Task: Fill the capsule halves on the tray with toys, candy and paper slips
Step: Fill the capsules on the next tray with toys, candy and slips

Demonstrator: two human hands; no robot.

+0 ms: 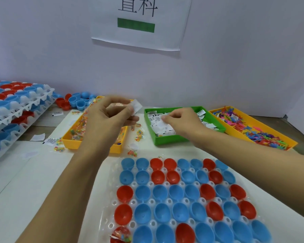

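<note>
Capsule halves [175, 193], red and blue, sit mouth-up in the white tray [107, 204] at the near right of the surface, the tray's long axis running away from the viewer. All look empty save the near-left red half [121, 235], which holds candy and a slip. Above the yellow candy bin [72, 142], the left hand [111, 116] has its grip closed on a few paper slips [136, 106]. The right hand [181, 120] reaches into the green slip bin [172, 139], fingertips pinching one slip [163, 118]. Farther right lies a yellow bin of toys [263, 135].
</note>
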